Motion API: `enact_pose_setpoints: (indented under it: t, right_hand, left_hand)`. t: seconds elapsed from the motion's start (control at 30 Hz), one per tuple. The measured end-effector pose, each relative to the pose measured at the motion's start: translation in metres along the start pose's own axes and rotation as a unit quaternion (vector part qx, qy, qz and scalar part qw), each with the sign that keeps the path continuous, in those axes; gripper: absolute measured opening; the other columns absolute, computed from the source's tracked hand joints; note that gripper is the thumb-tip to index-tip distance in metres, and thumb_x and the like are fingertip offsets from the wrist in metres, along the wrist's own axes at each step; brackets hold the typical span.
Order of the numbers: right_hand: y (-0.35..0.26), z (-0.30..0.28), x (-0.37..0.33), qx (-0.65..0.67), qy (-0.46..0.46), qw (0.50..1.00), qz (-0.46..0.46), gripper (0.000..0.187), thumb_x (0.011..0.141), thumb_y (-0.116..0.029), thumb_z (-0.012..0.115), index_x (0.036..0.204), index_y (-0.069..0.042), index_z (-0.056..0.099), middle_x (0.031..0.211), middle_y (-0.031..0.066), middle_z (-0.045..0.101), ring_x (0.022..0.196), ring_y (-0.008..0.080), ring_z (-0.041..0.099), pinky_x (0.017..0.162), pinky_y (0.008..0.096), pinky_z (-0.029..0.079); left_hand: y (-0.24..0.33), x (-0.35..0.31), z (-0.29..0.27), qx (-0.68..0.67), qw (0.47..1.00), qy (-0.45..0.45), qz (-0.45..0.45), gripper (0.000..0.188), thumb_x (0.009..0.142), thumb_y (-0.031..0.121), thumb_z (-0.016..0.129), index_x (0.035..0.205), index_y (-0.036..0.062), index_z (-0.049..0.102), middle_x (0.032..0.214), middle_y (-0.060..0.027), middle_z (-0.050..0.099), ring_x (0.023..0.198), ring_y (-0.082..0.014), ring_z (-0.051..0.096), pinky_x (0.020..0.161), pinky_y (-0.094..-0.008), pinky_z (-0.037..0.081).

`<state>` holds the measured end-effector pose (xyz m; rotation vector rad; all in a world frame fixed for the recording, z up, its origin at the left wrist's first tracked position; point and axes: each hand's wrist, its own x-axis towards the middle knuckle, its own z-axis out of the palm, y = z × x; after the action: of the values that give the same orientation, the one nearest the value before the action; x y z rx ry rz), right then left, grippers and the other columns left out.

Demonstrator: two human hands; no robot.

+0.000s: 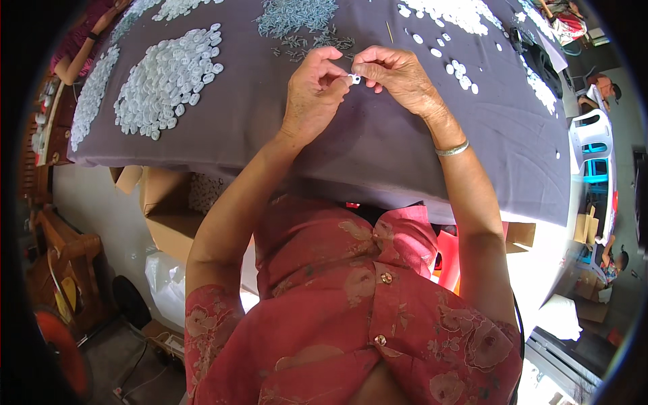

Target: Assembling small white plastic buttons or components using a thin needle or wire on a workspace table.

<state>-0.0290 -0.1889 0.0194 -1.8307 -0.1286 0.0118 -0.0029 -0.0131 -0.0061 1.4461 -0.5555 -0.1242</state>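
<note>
Over the middle of the cloth-covered table, both my hands meet at a small white plastic part (355, 79). My left hand (315, 91) pinches it between thumb and fingers. My right hand (398, 77) is closed at its right side, thumb and forefinger pressed together; what lies between those fingertips is too small to make out. Just beyond my hands lie loose dark screw-like pieces (310, 44), with a heap of small blue-grey pieces (295, 17) behind them. A large pile of white oval plastic parts (165, 81) spreads to the left.
More white parts (459, 13) lie at the far right, with a few strays (461, 74) nearer. A thin stick (389, 32) rests on the grey cloth (236, 128). Under the table's left edge stands a cardboard box (165, 216). Another person's arm (77, 61) shows at the far left.
</note>
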Motion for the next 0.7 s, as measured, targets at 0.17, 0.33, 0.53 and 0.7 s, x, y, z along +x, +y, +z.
enact_pose_setpoints:
  t: [0.17,0.33,0.53,0.7]
  right_hand:
    - [-0.0031,0.0004,-0.001,0.003,0.001,1.0,-0.001,0.017,0.086,-0.022,0.063,0.092,-0.007,0.067,0.075,-0.004,0.06,0.064,0.0036,0.052,0.056,0.0186,0.045]
    - [-0.0054,0.0025,-0.0014,-0.016,-0.004,1.0,0.003,0.015,0.088,-0.02,0.062,0.092,-0.006,0.066,0.075,-0.0042,0.059,0.064,0.003,0.051,0.057,0.018,0.044]
    - [-0.0063,0.0033,-0.0022,-0.034,-0.004,0.999,-0.005,0.015,0.088,-0.02,0.062,0.093,-0.006,0.066,0.074,-0.0044,0.059,0.064,0.0028,0.052,0.057,0.0178,0.044]
    - [-0.0083,0.0075,-0.0035,-0.034,0.0,0.999,-0.018,0.015,0.09,-0.019,0.059,0.093,-0.005,0.064,0.075,-0.0039,0.059,0.064,0.0032,0.052,0.058,0.0183,0.045]
  left_hand:
    - [-0.0007,0.0001,0.0004,-0.002,1.0,0.001,-0.005,0.034,0.08,0.0,0.062,0.111,-0.0006,0.048,0.077,-0.0033,0.06,0.064,-0.0063,0.055,0.055,-0.021,0.048]
    - [0.0014,-0.0004,-0.001,0.002,1.0,0.002,-0.005,0.034,0.08,0.0,0.062,0.111,-0.0006,0.048,0.077,-0.003,0.06,0.064,-0.006,0.055,0.056,-0.021,0.049]
    - [0.0029,-0.0007,-0.001,0.009,1.0,-0.015,-0.012,0.036,0.082,-0.002,0.059,0.114,-0.0011,0.044,0.083,-0.0053,0.061,0.071,-0.0091,0.057,0.059,-0.0216,0.048]
    - [0.0015,-0.0014,0.0017,-0.017,1.0,0.016,0.008,0.035,0.081,0.0,0.06,0.113,-0.001,0.045,0.08,-0.0041,0.06,0.066,-0.0067,0.055,0.057,-0.0212,0.05]
